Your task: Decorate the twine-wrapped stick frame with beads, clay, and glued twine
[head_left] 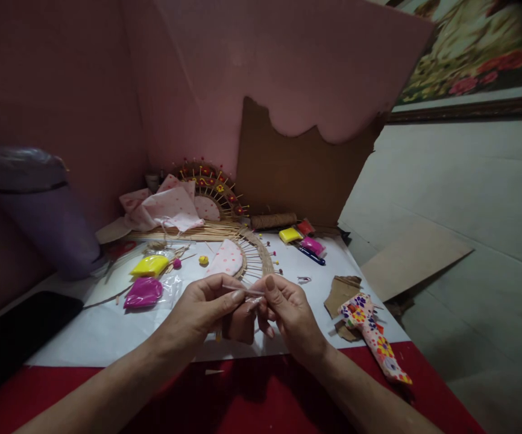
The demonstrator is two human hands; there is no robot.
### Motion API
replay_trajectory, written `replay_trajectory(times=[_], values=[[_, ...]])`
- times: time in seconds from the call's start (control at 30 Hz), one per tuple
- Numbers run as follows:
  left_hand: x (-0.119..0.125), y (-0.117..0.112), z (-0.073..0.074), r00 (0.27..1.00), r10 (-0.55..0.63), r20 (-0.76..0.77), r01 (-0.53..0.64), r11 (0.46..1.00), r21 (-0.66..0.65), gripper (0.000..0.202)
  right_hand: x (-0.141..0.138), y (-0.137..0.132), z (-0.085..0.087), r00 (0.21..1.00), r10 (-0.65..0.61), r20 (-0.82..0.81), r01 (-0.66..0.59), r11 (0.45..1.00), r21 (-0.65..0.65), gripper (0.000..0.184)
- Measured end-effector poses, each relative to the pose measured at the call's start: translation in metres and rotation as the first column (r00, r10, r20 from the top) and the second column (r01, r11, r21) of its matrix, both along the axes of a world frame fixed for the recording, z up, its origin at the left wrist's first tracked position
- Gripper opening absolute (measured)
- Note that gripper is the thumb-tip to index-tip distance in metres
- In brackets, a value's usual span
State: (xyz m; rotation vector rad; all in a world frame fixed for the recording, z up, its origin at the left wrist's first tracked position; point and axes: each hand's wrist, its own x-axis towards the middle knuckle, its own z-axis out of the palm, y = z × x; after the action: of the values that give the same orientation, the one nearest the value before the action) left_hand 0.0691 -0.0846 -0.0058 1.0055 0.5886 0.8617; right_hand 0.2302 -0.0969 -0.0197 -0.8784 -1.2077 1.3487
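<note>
My left hand [207, 304] and my right hand [283, 310] meet over a white sheet [107, 331], both pinching a thin wooden stick [242, 291] held level between their fingertips. Just behind them lies a half-round piece [247, 258] of radiating sticks with a pink dotted fabric centre. To the left lie a yellow clay lump [150, 265] and a magenta clay lump [142, 292], each in clear wrap. A small yellow clay ball [203, 260] sits between them and the fan.
A second beaded stick fan [211, 187] and pink dotted cloth [166, 208] stand at the back by a cardboard sheet [297, 175]. A twine spool [273, 220], clay blocks [301, 238], a flower-painted cardboard piece [374, 334] and a dark phone [12, 331] lie around. Red cloth [243, 398] covers the near edge.
</note>
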Motion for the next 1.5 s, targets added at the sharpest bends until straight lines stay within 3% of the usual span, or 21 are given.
replay_trajectory(times=[0.4, 0.63, 0.83, 1.5], values=[[-0.0022, 0.0022, 0.0017, 0.980, 0.161, -0.118, -0.162, 0.987, -0.001, 0.019, -0.0039, -0.0068, 0.0088, 0.990, -0.070, 0.126, 0.062, 0.996, 0.063, 0.033], [-0.0058, 0.0019, -0.0016, 0.987, 0.073, -0.144, -0.063, 0.996, 0.067, 0.022, -0.0009, -0.0041, 0.0071, 0.999, -0.005, 0.054, 0.004, 1.000, 0.009, 0.027], [-0.0050, -0.0001, 0.0010, 0.989, 0.061, -0.134, -0.053, 0.997, 0.062, 0.024, 0.0024, -0.0007, 0.0040, 0.998, 0.061, -0.031, -0.062, 0.998, -0.020, 0.026], [-0.0029, 0.0028, -0.0033, 0.983, 0.128, -0.135, -0.124, 0.992, 0.037, 0.022, -0.0023, -0.0052, 0.0085, 0.990, -0.030, 0.140, 0.023, 0.998, 0.051, 0.030]])
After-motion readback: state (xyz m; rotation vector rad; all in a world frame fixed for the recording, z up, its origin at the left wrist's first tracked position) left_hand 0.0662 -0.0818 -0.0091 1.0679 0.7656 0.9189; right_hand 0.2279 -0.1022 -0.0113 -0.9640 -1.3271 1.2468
